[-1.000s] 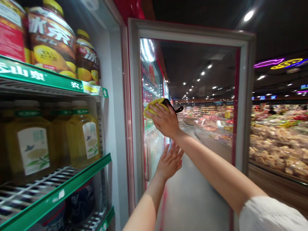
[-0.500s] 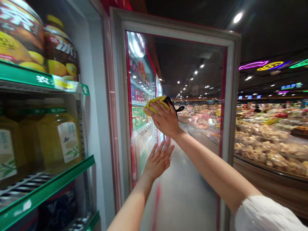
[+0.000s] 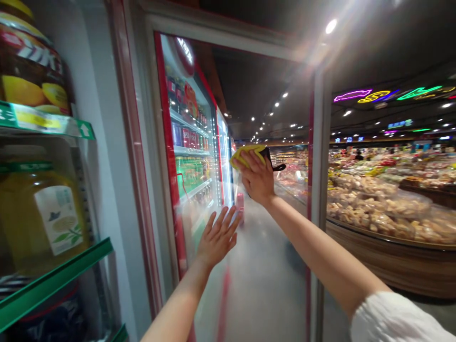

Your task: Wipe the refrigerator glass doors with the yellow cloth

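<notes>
My right hand [image 3: 257, 178] presses a folded yellow cloth [image 3: 236, 157] with a black edge and a dark hanging loop against the glass door [image 3: 267, 266]. Its fingers lie stretched over the cloth. Lower and to the left, my left hand [image 3: 218, 236] is held up open, palm toward the pane, with the fingers apart and nothing in it. Whether it touches the glass I cannot tell. The pane has a hazy patch around the left hand. A grey frame [image 3: 320, 199] borders the door, which stands swung out from the drinks cooler.
On the left, cooler shelves with green edge strips [image 3: 57, 280] carry a bottle of yellow drink [image 3: 26, 223] and a dark-labelled bottle [image 3: 33, 61]. Through the glass show other lit coolers [image 3: 192, 137]. A curved display stand [image 3: 392, 256] with packed food is at the right.
The view has shifted to the right, so the shelves and door frame sit further left. My right hand has moved the cloth rightward across the glass. My left hand stays open near the pane.
</notes>
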Tool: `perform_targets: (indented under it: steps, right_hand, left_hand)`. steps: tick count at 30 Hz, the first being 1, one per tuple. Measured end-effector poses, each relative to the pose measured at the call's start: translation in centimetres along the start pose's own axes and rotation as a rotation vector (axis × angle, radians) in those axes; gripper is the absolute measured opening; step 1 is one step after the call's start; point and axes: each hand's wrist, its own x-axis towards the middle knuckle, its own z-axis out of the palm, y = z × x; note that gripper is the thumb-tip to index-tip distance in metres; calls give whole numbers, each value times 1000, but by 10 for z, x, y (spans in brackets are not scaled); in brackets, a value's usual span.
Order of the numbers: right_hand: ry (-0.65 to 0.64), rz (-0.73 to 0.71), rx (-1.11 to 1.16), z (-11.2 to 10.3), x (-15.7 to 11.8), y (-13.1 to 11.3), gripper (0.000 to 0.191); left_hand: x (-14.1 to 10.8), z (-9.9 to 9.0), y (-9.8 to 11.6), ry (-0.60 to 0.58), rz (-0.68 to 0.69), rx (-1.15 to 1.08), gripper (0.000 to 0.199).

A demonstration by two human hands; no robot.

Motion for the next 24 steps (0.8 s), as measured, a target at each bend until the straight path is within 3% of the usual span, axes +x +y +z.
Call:
perform_targets:
  steps: [3, 6, 9, 12, 15, 18, 21, 24]
  right_hand:
    - [52, 92, -12, -6, 10, 37, 47]
    - [158, 304, -35, -5, -9, 64, 48]
    - [234, 421, -48, 1, -35, 52, 48]
    - [136, 264, -20, 4, -36, 26, 45]
    - [29, 114, 21, 0, -10, 24, 45]
    - [97, 247, 10, -3, 5, 43, 48]
    - [197, 424, -30, 1, -8, 46, 49]
    - [152, 350, -47, 7, -25, 25, 49]
  left_hand:
    - [1, 1, -1, 16, 3, -10, 75]
    - [2, 1, 0, 15, 6, 0, 74]
    - [3, 1, 0, 9, 8, 18, 72]
    - [4, 1, 0, -8, 6, 23, 73]
    - [5, 1, 0, -19, -2, 14, 77]
    - [6, 0, 0, -13, -8, 9, 81]
    - [6, -1, 0, -7, -2, 22, 80]
    - [5, -1, -1, -15, 7, 46, 77]
